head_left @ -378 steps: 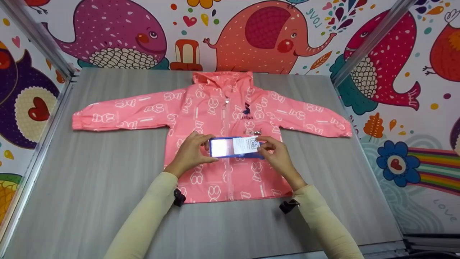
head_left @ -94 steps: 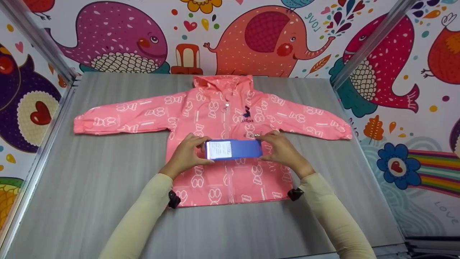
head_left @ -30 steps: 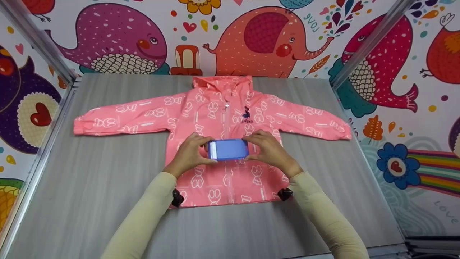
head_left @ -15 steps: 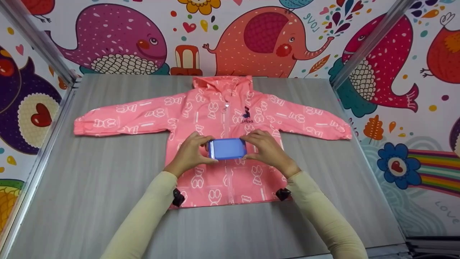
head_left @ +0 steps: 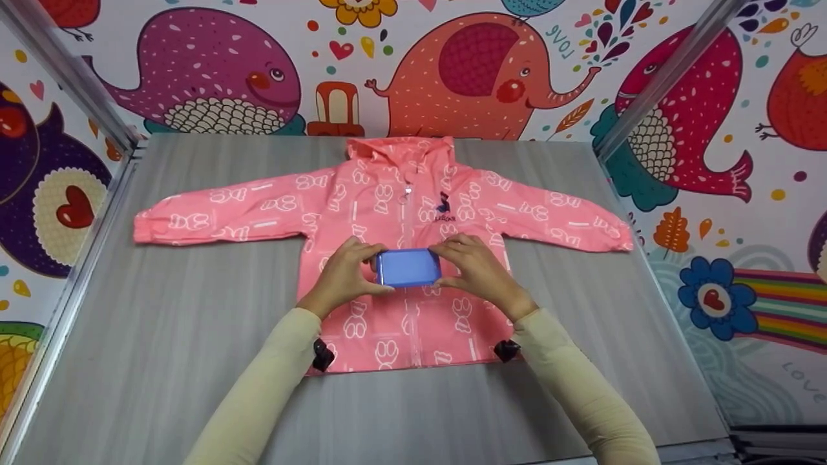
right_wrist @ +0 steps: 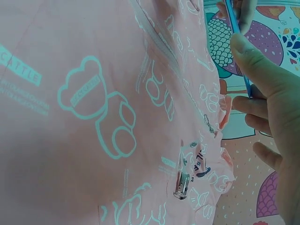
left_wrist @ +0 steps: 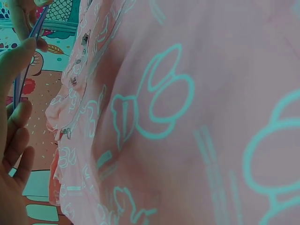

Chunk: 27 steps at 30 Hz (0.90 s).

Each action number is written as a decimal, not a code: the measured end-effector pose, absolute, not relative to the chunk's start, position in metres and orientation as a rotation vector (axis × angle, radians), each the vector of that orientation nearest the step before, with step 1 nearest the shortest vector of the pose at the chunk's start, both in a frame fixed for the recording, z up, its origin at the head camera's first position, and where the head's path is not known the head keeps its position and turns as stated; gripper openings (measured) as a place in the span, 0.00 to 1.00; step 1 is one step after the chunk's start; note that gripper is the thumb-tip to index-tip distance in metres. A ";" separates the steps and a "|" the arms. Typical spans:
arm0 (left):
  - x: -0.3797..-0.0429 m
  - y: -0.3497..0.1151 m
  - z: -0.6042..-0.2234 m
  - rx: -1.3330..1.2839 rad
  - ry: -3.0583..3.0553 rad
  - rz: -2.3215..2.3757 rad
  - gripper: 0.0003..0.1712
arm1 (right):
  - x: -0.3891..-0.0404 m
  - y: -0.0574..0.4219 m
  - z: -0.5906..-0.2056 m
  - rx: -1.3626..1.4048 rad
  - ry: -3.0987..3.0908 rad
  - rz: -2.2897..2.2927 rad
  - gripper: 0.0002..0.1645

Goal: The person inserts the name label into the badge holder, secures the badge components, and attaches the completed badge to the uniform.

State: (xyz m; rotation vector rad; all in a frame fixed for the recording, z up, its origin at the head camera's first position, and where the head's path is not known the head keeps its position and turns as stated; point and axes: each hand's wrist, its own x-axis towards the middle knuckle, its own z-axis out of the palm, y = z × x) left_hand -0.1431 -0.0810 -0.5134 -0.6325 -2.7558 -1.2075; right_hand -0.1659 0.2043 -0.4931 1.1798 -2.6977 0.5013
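Above the front of a pink jacket (head_left: 387,310), both hands hold a blue card holder (head_left: 408,267) level. My left hand (head_left: 342,274) grips its left end between thumb and fingers. The right end is pinched by my right hand (head_left: 483,272) in the same way. The holder's face is plain blue, with a thin clear edge at the left; no white card shows. In the left wrist view the card holder (left_wrist: 17,93) appears edge-on as a thin slab, as does the card holder (right_wrist: 232,18) in the right wrist view.
The jacket lies flat, sleeves spread, on a grey wood-grain table (head_left: 161,336). A metal clip (right_wrist: 182,185) lies on its chest near the printed logo (right_wrist: 200,164); the right hand hides it from the head view. Cartoon-printed walls (head_left: 478,71) close off the back and sides.
The white card, earlier showing in the stretched-out holder, has gone out of sight as the blue part slid left over it. My right hand has moved left, and the holder is shorter.
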 end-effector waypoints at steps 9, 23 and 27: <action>-0.144 -0.079 -0.517 -0.645 -2.749 -1.196 0.41 | -0.165 0.203 -0.495 1.179 -2.697 0.457 0.41; -0.145 -0.078 -0.520 -0.639 -2.731 -1.155 0.41 | -0.165 0.205 -0.492 1.129 -2.742 0.474 0.43; -0.145 -0.078 -0.520 -0.636 -2.718 -1.163 0.41 | -0.165 0.205 -0.491 1.125 -2.740 0.485 0.43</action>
